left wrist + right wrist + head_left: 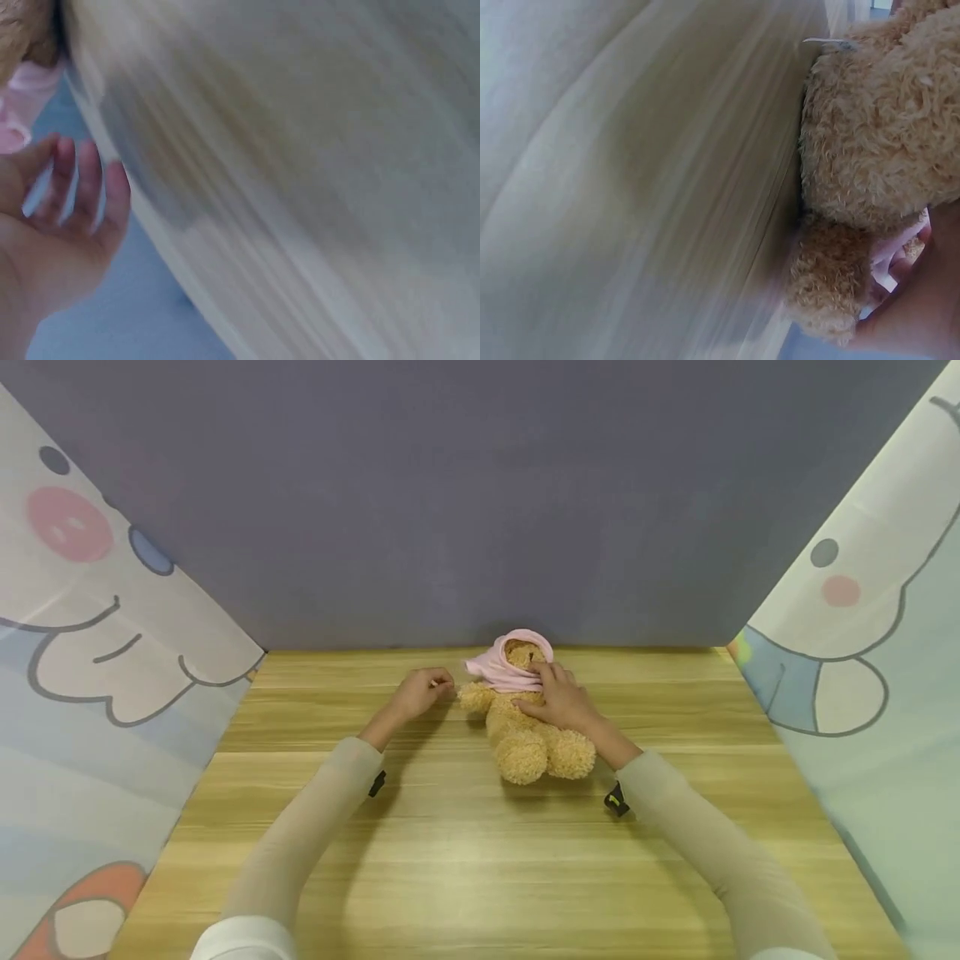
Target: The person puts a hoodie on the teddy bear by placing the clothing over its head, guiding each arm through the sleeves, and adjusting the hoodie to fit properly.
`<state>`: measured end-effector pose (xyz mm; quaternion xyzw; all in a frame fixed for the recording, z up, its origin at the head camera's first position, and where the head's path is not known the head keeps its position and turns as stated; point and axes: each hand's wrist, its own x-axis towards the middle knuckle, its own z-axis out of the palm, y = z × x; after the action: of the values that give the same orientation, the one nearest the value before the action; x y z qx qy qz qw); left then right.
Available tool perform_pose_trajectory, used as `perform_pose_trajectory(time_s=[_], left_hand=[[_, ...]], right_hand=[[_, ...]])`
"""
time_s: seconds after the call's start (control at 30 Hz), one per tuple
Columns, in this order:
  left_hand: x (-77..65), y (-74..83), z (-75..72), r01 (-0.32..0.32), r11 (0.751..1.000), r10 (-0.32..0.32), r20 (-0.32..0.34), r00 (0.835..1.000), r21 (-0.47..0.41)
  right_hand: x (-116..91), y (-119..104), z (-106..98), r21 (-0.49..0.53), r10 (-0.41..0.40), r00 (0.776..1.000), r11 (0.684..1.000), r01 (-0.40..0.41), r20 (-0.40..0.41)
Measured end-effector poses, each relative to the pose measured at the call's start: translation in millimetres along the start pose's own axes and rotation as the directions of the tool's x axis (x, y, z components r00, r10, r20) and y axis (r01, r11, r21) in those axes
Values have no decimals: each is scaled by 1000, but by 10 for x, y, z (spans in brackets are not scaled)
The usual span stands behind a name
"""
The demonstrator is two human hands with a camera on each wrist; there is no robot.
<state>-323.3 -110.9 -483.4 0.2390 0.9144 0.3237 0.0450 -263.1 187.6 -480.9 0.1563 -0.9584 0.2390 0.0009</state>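
Observation:
A tan plush teddy bear (507, 722) lies on its back on the wooden table, feet toward me. Pink clothing (498, 670) is bunched around its head and neck; fur shows through a round opening. My right hand (564, 697) grips the bear at its right-hand side, thumb over the belly and fingers at the pink fabric. Close up in the right wrist view are the furry leg and body (889, 127), with the hand (919, 300) partly behind them. My left hand (422, 692) is just left of the bear's arm, fingers loosely bent and holding nothing.
The wooden table (450, 877) ends at a dark grey panel (480, 510) just behind the bear's head. Cartoon-printed cloths (97, 635) hang along both sides. A small black device (617, 800) is under my right wrist, another (377, 783) under the left.

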Motion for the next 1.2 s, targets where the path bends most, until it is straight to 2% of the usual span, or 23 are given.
perform_pose_trajectory(time_s=[0.1, 0.23, 0.33, 0.47, 0.53, 0.6, 0.7, 0.8, 0.87, 0.93, 1.03, 1.13, 1.2], left_hand=[[70, 25, 11, -96, 989, 103, 59, 993, -115], [184, 93, 123, -197, 963, 216, 88, 972, -186], [210, 146, 207, -218, 954, 233, 52, 971, -204], [246, 232, 327, -232, 964, 232, -11, 973, -130], [271, 250, 367, -245, 964, 245, -11, 969, -104], [268, 217, 366, -266, 956, 271, 28, 962, -121], [171, 118, 271, -251, 955, 274, 140, 952, -159], [21, 20, 168, -211, 961, 252, 251, 935, -180], [-46, 0, 128, -207, 964, 250, 293, 923, -170], [-71, 12, 121, -234, 960, 271, 297, 916, -155], [-59, 60, 141, -238, 961, 268, 266, 926, -139], [-64, 67, 153, -163, 974, 203, 279, 939, -159], [-86, 50, 164, -115, 980, 161, 307, 938, -162]], right_hand=[[8, -16, -14, -19, -6, 1000, 1000, 6, -1], [21, -75, 0, -35, -9, 1000, 999, 9, 8], [38, -114, 14, -37, 9, 1000, 999, -8, 23], [82, -155, -3, -73, 51, 998, 996, -48, 37], [109, -181, -16, -101, 90, 995, 991, -86, 36], [137, -217, -24, -126, 136, 990, 983, -130, 38], [183, -276, -6, -143, 175, 983, 976, -165, 61], [208, -338, 5, -146, 167, 983, 977, -154, 83], [215, -361, 2, -141, 157, 984, 979, -144, 89], [211, -367, -14, -135, 146, 986, 982, -135, 78], [200, -339, -42, -114, 112, 993, 988, -106, 48], [186, -279, -36, -48, 49, 998, 998, -47, 47], [173, -234, -8, 9, 15, 998, 1000, -15, 57]])
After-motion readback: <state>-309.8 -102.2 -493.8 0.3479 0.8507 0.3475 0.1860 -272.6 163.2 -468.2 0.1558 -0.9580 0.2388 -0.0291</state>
